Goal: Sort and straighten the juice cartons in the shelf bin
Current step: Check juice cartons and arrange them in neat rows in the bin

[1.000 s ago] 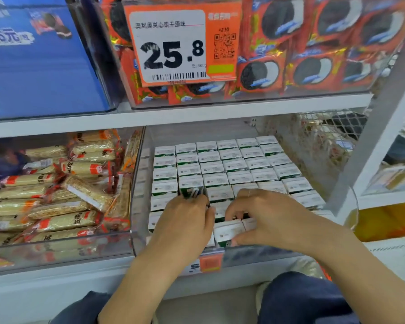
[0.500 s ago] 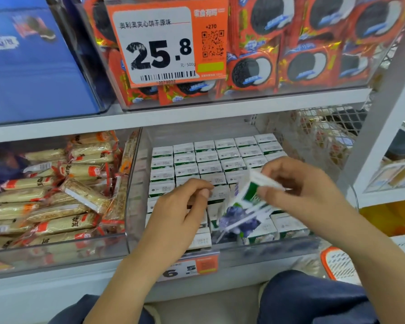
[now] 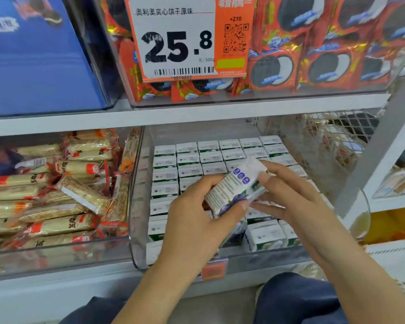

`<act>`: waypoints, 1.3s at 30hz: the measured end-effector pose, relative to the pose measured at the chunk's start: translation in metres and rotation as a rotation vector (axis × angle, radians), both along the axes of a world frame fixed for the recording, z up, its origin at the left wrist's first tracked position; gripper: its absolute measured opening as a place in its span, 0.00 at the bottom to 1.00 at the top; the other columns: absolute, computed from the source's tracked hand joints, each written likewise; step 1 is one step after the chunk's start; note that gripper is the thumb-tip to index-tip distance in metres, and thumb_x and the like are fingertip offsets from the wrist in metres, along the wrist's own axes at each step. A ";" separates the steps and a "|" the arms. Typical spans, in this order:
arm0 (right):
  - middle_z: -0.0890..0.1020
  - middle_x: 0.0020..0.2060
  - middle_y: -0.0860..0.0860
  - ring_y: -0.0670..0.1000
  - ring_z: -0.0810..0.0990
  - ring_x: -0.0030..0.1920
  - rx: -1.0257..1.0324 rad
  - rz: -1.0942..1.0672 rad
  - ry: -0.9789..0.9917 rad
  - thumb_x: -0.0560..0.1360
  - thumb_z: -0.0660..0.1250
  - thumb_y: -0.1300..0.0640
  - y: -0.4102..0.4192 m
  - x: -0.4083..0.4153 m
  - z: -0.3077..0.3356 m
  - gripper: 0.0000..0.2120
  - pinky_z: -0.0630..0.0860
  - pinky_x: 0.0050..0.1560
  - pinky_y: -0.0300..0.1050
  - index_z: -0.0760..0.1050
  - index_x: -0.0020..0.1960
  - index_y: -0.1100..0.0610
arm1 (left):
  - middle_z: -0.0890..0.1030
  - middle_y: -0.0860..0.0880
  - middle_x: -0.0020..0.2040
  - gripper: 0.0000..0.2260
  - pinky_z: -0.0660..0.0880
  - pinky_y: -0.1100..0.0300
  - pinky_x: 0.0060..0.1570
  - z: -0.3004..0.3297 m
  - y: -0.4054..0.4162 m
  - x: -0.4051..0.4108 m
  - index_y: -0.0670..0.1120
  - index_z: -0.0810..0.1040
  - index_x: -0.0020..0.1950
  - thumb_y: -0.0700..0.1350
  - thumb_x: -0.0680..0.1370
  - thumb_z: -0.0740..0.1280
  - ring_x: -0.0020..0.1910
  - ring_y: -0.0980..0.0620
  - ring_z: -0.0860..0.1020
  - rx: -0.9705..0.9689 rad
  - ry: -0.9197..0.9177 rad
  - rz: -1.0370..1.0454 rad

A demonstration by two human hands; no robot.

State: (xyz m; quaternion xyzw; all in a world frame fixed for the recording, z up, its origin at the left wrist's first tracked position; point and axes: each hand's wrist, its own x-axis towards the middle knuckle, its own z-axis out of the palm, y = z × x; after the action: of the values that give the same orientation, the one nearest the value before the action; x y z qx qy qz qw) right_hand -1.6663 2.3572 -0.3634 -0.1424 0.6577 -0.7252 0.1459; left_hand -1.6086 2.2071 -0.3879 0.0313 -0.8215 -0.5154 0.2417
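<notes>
A clear plastic shelf bin (image 3: 136,230) holds several rows of small white and green juice cartons (image 3: 187,157) standing upright, tops showing. Above the bin's front half I hold one white carton with blueberry print (image 3: 234,188), tilted on its side. My left hand (image 3: 197,220) grips its lower end with thumb and fingers. My right hand (image 3: 292,197) holds its upper end. A gap shows in the front row under the lifted carton, beside a front carton (image 3: 264,237).
A neighbouring bin on the left is full of wrapped snack bars (image 3: 56,202). The shelf above carries red cookie packs (image 3: 313,64) behind an orange price tag (image 3: 185,38). A white shelf post (image 3: 388,146) rises at right. My knees are below.
My right hand pulled one carton out of the front rows and lifted it. My left hand left the cartons and took hold of the carton's lower end, which has turned to show its side.
</notes>
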 end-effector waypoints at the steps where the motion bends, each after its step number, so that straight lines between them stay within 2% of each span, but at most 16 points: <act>1: 0.85 0.47 0.50 0.47 0.84 0.47 0.016 0.013 -0.004 0.62 0.69 0.44 -0.004 0.002 -0.001 0.22 0.81 0.48 0.41 0.79 0.56 0.45 | 0.81 0.61 0.44 0.14 0.75 0.66 0.40 -0.001 0.000 -0.001 0.60 0.78 0.51 0.54 0.67 0.73 0.42 0.62 0.78 -0.061 0.042 0.041; 3: 0.85 0.48 0.51 0.47 0.84 0.47 0.033 -0.002 -0.007 0.63 0.70 0.46 -0.013 0.004 -0.003 0.26 0.81 0.46 0.40 0.76 0.60 0.48 | 0.80 0.61 0.46 0.16 0.74 0.67 0.44 -0.004 0.000 -0.001 0.59 0.77 0.54 0.51 0.68 0.74 0.46 0.63 0.77 -0.158 0.118 0.090; 6: 0.85 0.40 0.46 0.42 0.83 0.41 -0.027 -0.088 -0.002 0.71 0.70 0.59 -0.023 0.007 -0.006 0.17 0.80 0.40 0.36 0.75 0.59 0.50 | 0.79 0.60 0.49 0.18 0.73 0.67 0.47 -0.006 0.000 -0.001 0.57 0.76 0.57 0.50 0.68 0.73 0.48 0.62 0.76 -0.252 0.155 0.110; 8: 0.83 0.38 0.44 0.42 0.81 0.39 -0.032 -0.120 0.011 0.72 0.69 0.63 -0.024 0.008 -0.009 0.17 0.80 0.41 0.38 0.74 0.59 0.50 | 0.79 0.60 0.50 0.19 0.73 0.67 0.47 -0.006 0.001 0.000 0.58 0.75 0.58 0.50 0.68 0.73 0.49 0.61 0.76 -0.272 0.160 0.110; 11: 0.82 0.43 0.48 0.44 0.81 0.42 -0.056 -0.148 0.027 0.72 0.69 0.63 -0.024 0.010 -0.009 0.17 0.80 0.41 0.39 0.74 0.59 0.50 | 0.79 0.58 0.51 0.19 0.73 0.65 0.48 -0.005 0.003 0.000 0.56 0.75 0.58 0.50 0.68 0.73 0.51 0.60 0.77 -0.285 0.159 0.101; 17: 0.83 0.39 0.43 0.42 0.81 0.40 -0.043 -0.184 0.070 0.72 0.69 0.64 -0.022 0.010 -0.013 0.17 0.78 0.37 0.35 0.74 0.57 0.49 | 0.78 0.59 0.53 0.19 0.75 0.61 0.48 -0.004 0.004 0.002 0.56 0.73 0.61 0.55 0.71 0.70 0.52 0.60 0.76 -0.317 0.107 0.052; 22: 0.84 0.43 0.45 0.41 0.82 0.41 0.003 -0.236 0.090 0.72 0.71 0.60 -0.021 0.008 -0.013 0.16 0.79 0.39 0.37 0.75 0.56 0.47 | 0.77 0.60 0.53 0.18 0.73 0.63 0.48 -0.001 0.003 0.003 0.54 0.76 0.61 0.58 0.73 0.65 0.53 0.60 0.75 -0.342 0.102 0.050; 24: 0.84 0.46 0.47 0.43 0.82 0.43 0.022 -0.233 0.096 0.70 0.72 0.53 -0.021 0.007 -0.011 0.18 0.80 0.43 0.40 0.75 0.59 0.49 | 0.78 0.61 0.53 0.18 0.72 0.67 0.50 0.000 0.003 0.004 0.55 0.77 0.61 0.58 0.73 0.65 0.53 0.61 0.76 -0.278 0.100 0.059; 26: 0.84 0.48 0.49 0.46 0.83 0.45 0.003 -0.184 0.066 0.66 0.74 0.46 -0.020 0.007 -0.009 0.25 0.81 0.43 0.40 0.75 0.61 0.52 | 0.80 0.60 0.51 0.16 0.73 0.69 0.48 0.002 0.002 0.004 0.55 0.78 0.59 0.57 0.73 0.67 0.51 0.61 0.78 -0.112 0.082 0.049; 29: 0.85 0.46 0.50 0.47 0.83 0.44 -0.084 -0.098 -0.028 0.63 0.73 0.47 -0.016 0.006 -0.005 0.24 0.79 0.42 0.38 0.78 0.57 0.54 | 0.84 0.55 0.46 0.12 0.76 0.68 0.43 0.006 -0.003 0.001 0.53 0.81 0.54 0.54 0.73 0.69 0.46 0.57 0.82 0.291 0.009 -0.048; 32: 0.85 0.45 0.51 0.48 0.84 0.46 -0.094 -0.037 -0.059 0.63 0.70 0.49 -0.012 0.005 -0.005 0.21 0.80 0.44 0.38 0.81 0.54 0.54 | 0.84 0.52 0.38 0.13 0.77 0.67 0.44 0.007 -0.006 0.000 0.49 0.83 0.52 0.54 0.73 0.70 0.41 0.57 0.82 0.509 -0.020 -0.094; 35: 0.85 0.48 0.56 0.53 0.84 0.49 -0.064 -0.014 -0.056 0.65 0.69 0.51 -0.012 0.007 -0.006 0.20 0.79 0.46 0.39 0.80 0.55 0.57 | 0.84 0.51 0.38 0.14 0.76 0.69 0.42 0.007 -0.004 0.000 0.48 0.82 0.52 0.53 0.72 0.66 0.41 0.57 0.83 0.538 -0.009 -0.108; 39: 0.84 0.44 0.58 0.51 0.83 0.43 -0.060 -0.075 -0.033 0.66 0.69 0.51 -0.012 0.008 -0.007 0.19 0.79 0.44 0.38 0.79 0.53 0.59 | 0.84 0.57 0.47 0.09 0.74 0.71 0.43 0.006 -0.004 0.002 0.54 0.81 0.53 0.53 0.75 0.66 0.46 0.60 0.82 0.384 0.009 -0.096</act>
State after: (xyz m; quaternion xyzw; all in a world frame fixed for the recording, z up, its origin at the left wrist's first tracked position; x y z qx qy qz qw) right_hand -1.6583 2.3448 -0.3709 -0.1101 0.6378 -0.7519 0.1253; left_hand -1.6069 2.2030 -0.3817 0.0355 -0.7075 -0.6739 0.2100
